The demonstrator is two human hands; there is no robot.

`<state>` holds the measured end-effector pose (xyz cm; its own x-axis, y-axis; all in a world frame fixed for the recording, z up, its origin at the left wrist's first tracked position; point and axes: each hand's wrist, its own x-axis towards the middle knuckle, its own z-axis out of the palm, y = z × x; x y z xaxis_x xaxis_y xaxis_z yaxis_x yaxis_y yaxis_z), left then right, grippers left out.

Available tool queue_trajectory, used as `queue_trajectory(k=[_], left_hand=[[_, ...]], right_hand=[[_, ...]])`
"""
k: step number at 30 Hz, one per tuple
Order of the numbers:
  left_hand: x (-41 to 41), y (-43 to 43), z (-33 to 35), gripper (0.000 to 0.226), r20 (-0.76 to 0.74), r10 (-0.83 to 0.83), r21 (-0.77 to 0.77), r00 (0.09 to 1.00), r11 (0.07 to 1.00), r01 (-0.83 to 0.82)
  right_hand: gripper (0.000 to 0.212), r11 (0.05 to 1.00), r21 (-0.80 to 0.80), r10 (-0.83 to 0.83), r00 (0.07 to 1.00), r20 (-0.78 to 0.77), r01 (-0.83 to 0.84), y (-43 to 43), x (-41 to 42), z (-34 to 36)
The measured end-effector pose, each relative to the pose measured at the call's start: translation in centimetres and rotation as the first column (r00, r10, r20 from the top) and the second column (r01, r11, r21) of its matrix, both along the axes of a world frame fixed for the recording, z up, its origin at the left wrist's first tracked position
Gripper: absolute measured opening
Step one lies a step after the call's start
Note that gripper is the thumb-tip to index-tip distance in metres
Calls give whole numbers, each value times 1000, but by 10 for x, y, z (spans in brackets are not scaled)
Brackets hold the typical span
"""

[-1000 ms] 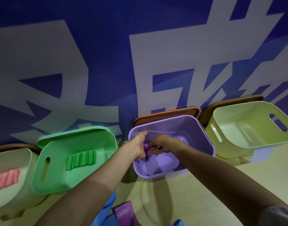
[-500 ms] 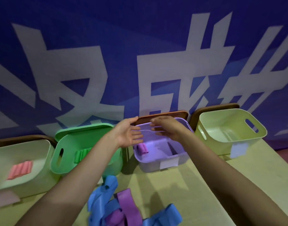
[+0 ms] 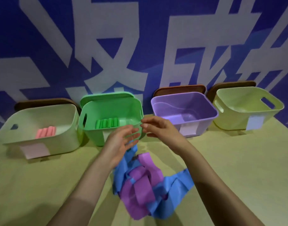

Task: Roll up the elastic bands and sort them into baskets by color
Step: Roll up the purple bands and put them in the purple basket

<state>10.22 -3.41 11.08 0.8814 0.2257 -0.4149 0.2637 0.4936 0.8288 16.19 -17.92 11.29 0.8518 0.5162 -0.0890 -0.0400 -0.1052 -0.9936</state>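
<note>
baskets: green (image 3: 97, 136) | purple (image 3: 205, 126) | bands: blue (image 3: 177, 181), purple (image 3: 140, 188)

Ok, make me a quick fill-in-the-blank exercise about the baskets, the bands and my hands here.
1. The pink rolls lie in the ____ basket of the row.
2. Directly left of the purple basket stands the ____ basket.
3. The loose pile on the table mixes purple bands with ____ ones.
4. The left hand and the right hand both hold ____.

Missing words: leftmost; green; blue; nothing.
</note>
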Motion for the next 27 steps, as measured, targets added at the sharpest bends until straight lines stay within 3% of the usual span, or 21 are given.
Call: queue_trajectory(k=[3,6,10,12,14,18,19,22,27], left_hand=[[-21,-1,-51,9,-27,-18,227,999,974,24],[-35,-1,-98,19,19,-106,470,994,878,85],[-47,0,-139,23,53,-265,785,963,607,124],[-50,1,-151,22,65,-289,843,955,529,102],[-55,3,-159,19,78,-306,840,949,532,103],[-67,1,-163,5,180,-247,802,952,597,4],[-70,-1,-163,6,204,-215,803,955,594,-38],[-80,-7,-155,7,223,-128,816,966,567,-113],[-90,-6,-132,6,127,-60,884,990,459,-86]], right_hand=[[16,980,-200,24,999,24,-19,5,-13,-50],[27,905,-425,43,995,87,-2,7,-21,-94],[51,773,-627,60,974,221,95,10,-26,-136],[62,779,-608,4,969,248,152,11,-27,-146],[59,780,-600,-35,971,236,174,10,-28,-149],[12,818,-547,-16,958,287,177,6,-40,-142],[9,840,-507,-32,952,305,191,5,-47,-138],[25,925,-291,-170,952,256,244,-2,-67,-124],[23,973,52,-232,957,175,227,-14,-91,-72]])
